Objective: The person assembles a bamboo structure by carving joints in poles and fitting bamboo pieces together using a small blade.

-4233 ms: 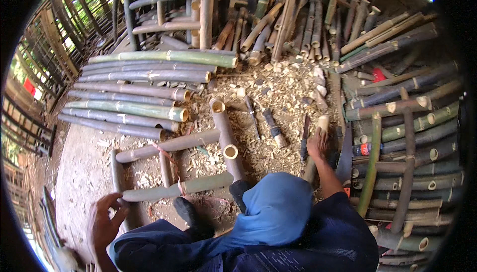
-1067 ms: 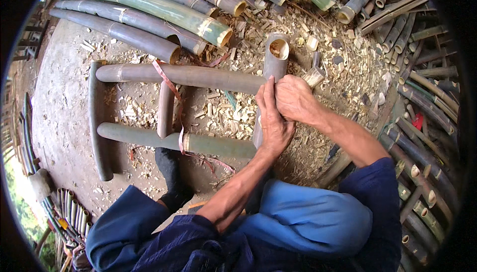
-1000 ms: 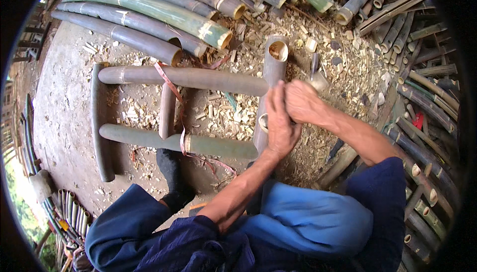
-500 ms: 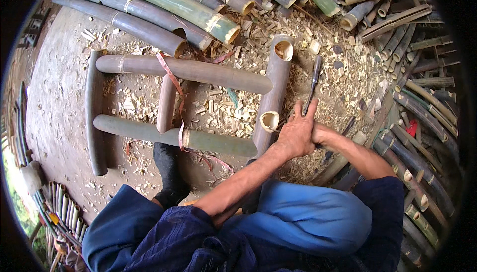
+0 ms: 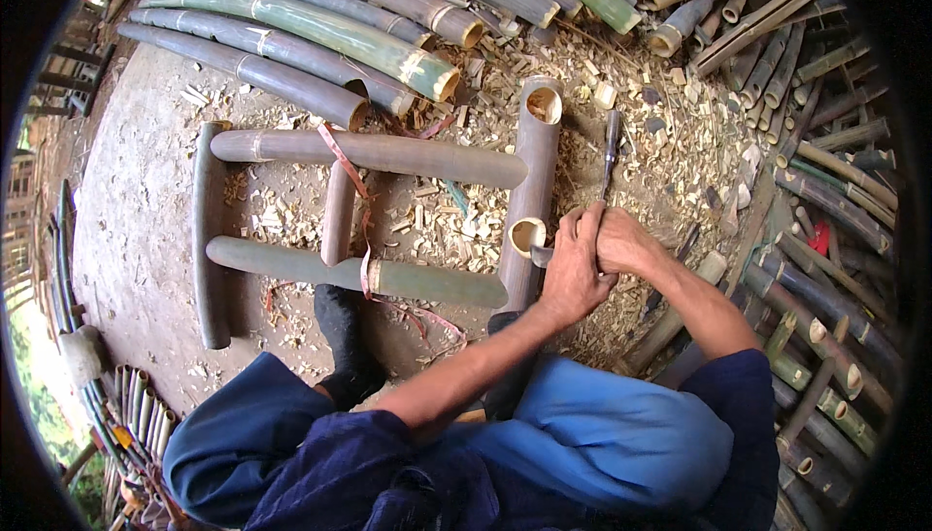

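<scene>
A bamboo ladder-like frame (image 5: 364, 147) lies on the ground before me, with two long poles joined to a thick post on the right. The post (image 5: 539, 157) has a round hole near its far end and another (image 5: 527, 236) nearer me. Beside this nearer hole shows the short metal blade (image 5: 541, 256) of a knife-like tool, poking out from under my left hand (image 5: 575, 274). My left fingers are bent around it. Pressed against them, my right hand (image 5: 626, 242) is closed, apparently on the tool's covered handle. A chisel-like tool (image 5: 612, 143) lies just beyond my hands.
Long bamboo poles (image 5: 320, 41) lie side by side at the far left. Cut bamboo pieces (image 5: 825, 279) are piled along the right. Wood chips (image 5: 670, 143) cover the ground. A pink ribbon (image 5: 365, 240) hangs over the frame. My dark-socked foot (image 5: 345, 337) rests close to the near pole.
My hands have drawn together, and my left fingers, stretched forward before, now bend around the tool. Its blade has come into sight by the nearer hole. The view has shifted slightly.
</scene>
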A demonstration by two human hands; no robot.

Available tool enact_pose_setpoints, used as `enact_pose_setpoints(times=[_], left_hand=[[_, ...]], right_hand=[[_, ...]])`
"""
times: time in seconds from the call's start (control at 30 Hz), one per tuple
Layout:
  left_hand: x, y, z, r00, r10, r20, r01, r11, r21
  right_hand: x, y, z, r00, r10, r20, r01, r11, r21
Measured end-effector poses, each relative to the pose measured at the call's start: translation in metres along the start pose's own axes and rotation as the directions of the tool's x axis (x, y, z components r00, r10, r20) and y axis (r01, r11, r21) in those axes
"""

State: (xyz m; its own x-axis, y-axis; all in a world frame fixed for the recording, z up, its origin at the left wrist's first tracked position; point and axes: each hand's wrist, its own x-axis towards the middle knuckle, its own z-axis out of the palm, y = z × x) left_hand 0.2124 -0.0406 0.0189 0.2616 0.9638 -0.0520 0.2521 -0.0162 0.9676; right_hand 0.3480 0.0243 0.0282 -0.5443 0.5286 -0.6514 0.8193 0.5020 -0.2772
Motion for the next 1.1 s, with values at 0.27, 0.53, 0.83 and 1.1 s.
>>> enact_pose_setpoints(times=[0.27, 0.53, 0.83, 1.1], left_hand=[[0.016, 0.014, -0.026, 0.949, -0.195, 0.248, 0.165, 0.977, 0.137], [0.025, -0.027, -0.053, 0.56, -0.04, 0.827, -0.136, 0.981, 0.139], [-0.09, 0.005, -0.159, 0.647, -0.487, 0.586, 0.407, 0.871, 0.275], [0.004, 0.063, -0.188, 0.677, -0.527, 0.514, -0.328, 0.41, 0.851]], right_hand=[[0.009, 0.021, 0.053, 0.992, 0.03, 0.122, -0.102, 0.768, 0.632], [0.032, -0.072, 0.141, 0.953, 0.303, 0.001, 0.049, -0.16, 0.986], [-0.012, -0.143, 0.088, 0.967, 0.252, 0.04, 0.156, -0.706, 0.691], [0.029, -0.138, 0.089, 0.994, -0.037, -0.101, -0.021, -0.988, 0.155]])
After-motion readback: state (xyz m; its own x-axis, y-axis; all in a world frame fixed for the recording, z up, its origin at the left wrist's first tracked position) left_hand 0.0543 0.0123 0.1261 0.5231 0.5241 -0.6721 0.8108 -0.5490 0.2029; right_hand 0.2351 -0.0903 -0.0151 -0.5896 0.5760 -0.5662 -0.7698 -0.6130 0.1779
